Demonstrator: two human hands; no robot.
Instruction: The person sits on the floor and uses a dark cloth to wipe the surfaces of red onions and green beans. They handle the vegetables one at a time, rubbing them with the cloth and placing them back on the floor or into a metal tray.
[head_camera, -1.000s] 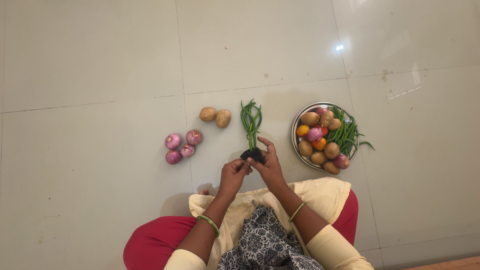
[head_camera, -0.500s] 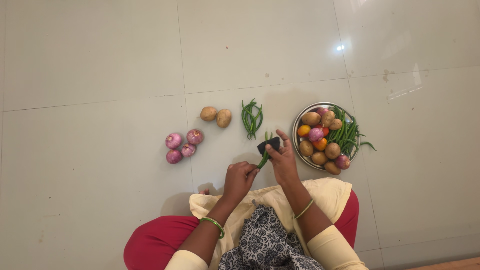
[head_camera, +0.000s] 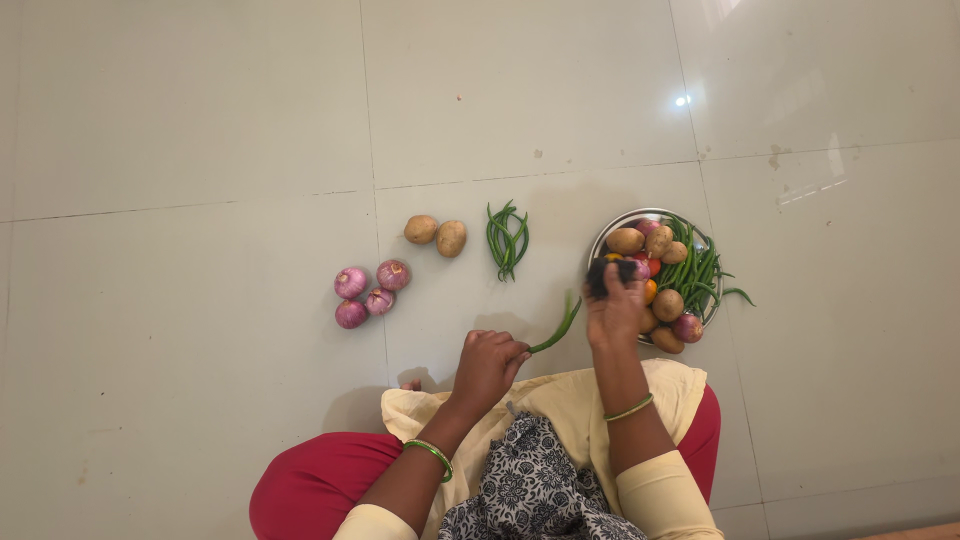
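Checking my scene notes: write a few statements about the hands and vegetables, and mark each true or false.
1. The left hand holds a green bean. True.
2. The right hand rests on the red onions. False: it is over the near rim of the steel plate, holding a small dark object.
3. Two potatoes lie on the floor. True.
4. The loose bunch of green beans lies on the plate. False: it lies on the floor, beside the potatoes.

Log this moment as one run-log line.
left hand: grip on green bean | right hand: grip on small black thing, over steel plate | floor: bean pile, potatoes, onions
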